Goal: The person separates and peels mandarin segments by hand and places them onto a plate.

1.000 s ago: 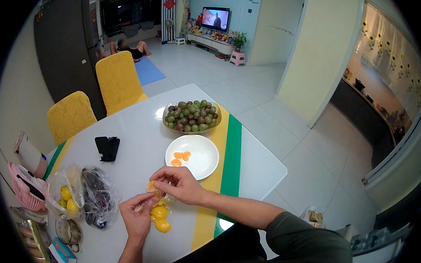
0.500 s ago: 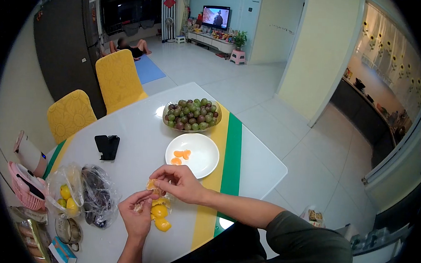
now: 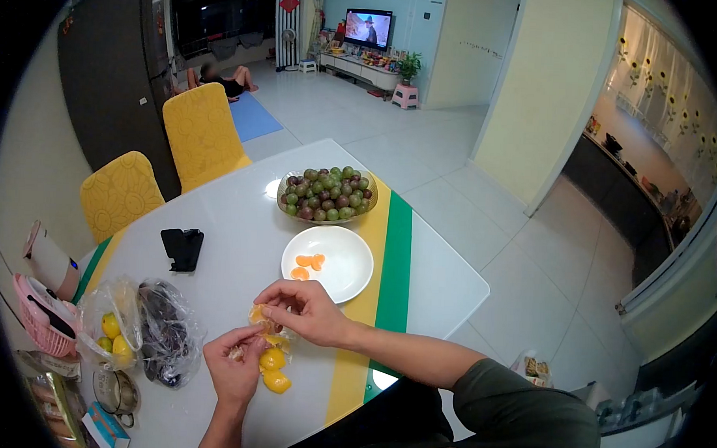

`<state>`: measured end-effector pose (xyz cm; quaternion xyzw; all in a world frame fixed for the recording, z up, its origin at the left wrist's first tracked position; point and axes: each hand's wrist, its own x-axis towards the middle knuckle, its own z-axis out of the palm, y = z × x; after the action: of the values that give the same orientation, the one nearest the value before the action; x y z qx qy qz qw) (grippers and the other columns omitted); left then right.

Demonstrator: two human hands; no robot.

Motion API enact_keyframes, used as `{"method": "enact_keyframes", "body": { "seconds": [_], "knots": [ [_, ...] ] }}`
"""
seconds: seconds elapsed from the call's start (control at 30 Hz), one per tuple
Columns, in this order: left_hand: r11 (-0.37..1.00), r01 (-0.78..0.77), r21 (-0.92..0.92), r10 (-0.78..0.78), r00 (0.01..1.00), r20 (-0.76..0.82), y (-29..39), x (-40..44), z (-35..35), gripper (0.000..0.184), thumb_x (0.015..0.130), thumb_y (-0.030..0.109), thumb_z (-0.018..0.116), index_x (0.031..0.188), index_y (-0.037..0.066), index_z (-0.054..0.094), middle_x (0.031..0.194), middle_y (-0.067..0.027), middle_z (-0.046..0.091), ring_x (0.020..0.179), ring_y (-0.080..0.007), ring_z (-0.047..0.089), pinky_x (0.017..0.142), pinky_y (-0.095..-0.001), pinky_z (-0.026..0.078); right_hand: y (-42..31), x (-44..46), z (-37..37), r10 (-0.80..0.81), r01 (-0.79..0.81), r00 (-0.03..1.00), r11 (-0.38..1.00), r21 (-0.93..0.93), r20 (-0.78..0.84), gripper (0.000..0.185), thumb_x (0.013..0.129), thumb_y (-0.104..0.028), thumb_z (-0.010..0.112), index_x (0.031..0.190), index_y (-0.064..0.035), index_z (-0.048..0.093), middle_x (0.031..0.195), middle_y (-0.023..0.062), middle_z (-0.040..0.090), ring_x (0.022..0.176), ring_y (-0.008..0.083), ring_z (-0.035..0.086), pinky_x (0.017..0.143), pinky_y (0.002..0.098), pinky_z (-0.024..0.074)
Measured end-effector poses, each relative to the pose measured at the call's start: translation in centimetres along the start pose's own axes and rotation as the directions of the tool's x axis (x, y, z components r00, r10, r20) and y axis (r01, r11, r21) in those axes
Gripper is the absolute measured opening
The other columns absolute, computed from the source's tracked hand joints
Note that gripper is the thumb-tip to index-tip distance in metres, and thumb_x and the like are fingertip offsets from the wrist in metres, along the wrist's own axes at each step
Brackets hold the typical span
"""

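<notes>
My right hand (image 3: 312,313) is closed on a peeled orange segment (image 3: 258,315) between thumb and fingers. Close beside it on the left, my left hand (image 3: 235,367) is curled, with a small pale piece of the fruit (image 3: 236,352) in its fingers. Yellow-orange peel (image 3: 274,369) lies on the table just below my hands. Beyond them sits a white plate (image 3: 349,263) with several orange segments (image 3: 301,274) on its left part.
A glass bowl of grapes (image 3: 328,196) stands behind the plate. On the left are a black stand (image 3: 182,249), plastic bags with yellow fruit (image 3: 122,350) and dark contents (image 3: 165,336), a glass mug (image 3: 116,393) and a pink basket (image 3: 47,324). A person lies far back.
Both hands stay nearly in place, with only slight finger movement around the fruit. The segments on the plate look the same.
</notes>
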<state>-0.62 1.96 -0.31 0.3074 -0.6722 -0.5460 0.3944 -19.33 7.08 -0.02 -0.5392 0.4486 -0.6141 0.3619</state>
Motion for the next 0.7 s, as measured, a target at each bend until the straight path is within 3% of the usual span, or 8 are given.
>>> {"method": "enact_keyframes", "body": {
  "seconds": [0.13,0.23,0.33,0.53,0.7],
  "knots": [
    [0.998,-0.057,0.027,0.055,0.997,0.055,-0.5,-0.1,-0.4,0.028,0.080,-0.008,0.075,0.107,-0.006,0.071,0.085,-0.0066,0.070,0.065,-0.0035,0.053,0.059,-0.0183,0.042,0.0,0.0,-0.1,0.005,-0.005,1.000,1.000,-0.004,0.008,0.022,0.097,-0.017,0.067,0.110,0.0009,0.069,0.091,0.0050,0.071,0.080,0.0078,0.064,0.070,0.0235,0.0516],
    [0.969,-0.222,0.104,0.216,0.974,0.065,0.7,0.1,-0.1,0.032,0.079,-0.008,0.075,0.110,-0.005,0.070,0.090,-0.0061,0.070,0.064,-0.0031,0.050,0.057,-0.0176,0.040,0.1,0.0,-0.1,-0.013,0.013,1.000,1.000,-0.002,0.006,0.022,0.097,-0.017,0.067,0.110,0.0009,0.069,0.091,0.0049,0.071,0.080,0.0079,0.065,0.071,0.0235,0.0518],
    [0.989,-0.147,0.016,0.147,0.989,0.001,0.3,0.2,-0.4,0.031,0.081,-0.006,0.076,0.111,-0.005,0.071,0.094,-0.0054,0.070,0.063,-0.0028,0.046,0.057,-0.0177,0.038,-0.1,0.0,-0.1,0.006,-0.007,1.000,1.000,0.020,0.022,0.021,0.097,-0.016,0.066,0.110,0.0010,0.069,0.092,0.0047,0.072,0.080,0.0079,0.065,0.072,0.0233,0.0518],
    [0.990,-0.100,0.102,0.107,0.992,-0.068,0.3,0.2,-0.2,0.024,0.088,0.001,0.077,0.110,-0.006,0.073,0.095,-0.0070,0.072,0.069,-0.0042,0.054,0.063,-0.0189,0.045,0.6,0.0,-0.1,-0.046,0.050,0.993,0.998,-0.030,0.105,0.017,0.099,-0.010,0.066,0.111,0.0005,0.070,0.095,0.0041,0.072,0.078,0.0056,0.065,0.068,0.0210,0.0524],
    [0.995,-0.093,0.034,0.097,0.986,-0.138,0.4,0.1,0.2,0.022,0.089,0.001,0.076,0.109,-0.007,0.073,0.094,-0.0078,0.073,0.074,-0.0060,0.059,0.068,-0.0203,0.049,0.6,0.1,-0.1,-0.059,0.066,0.993,0.995,-0.072,0.099,0.017,0.098,-0.013,0.070,0.107,0.0003,0.072,0.089,0.0033,0.072,0.077,0.0051,0.065,0.066,0.0202,0.0513]
  ]
}}
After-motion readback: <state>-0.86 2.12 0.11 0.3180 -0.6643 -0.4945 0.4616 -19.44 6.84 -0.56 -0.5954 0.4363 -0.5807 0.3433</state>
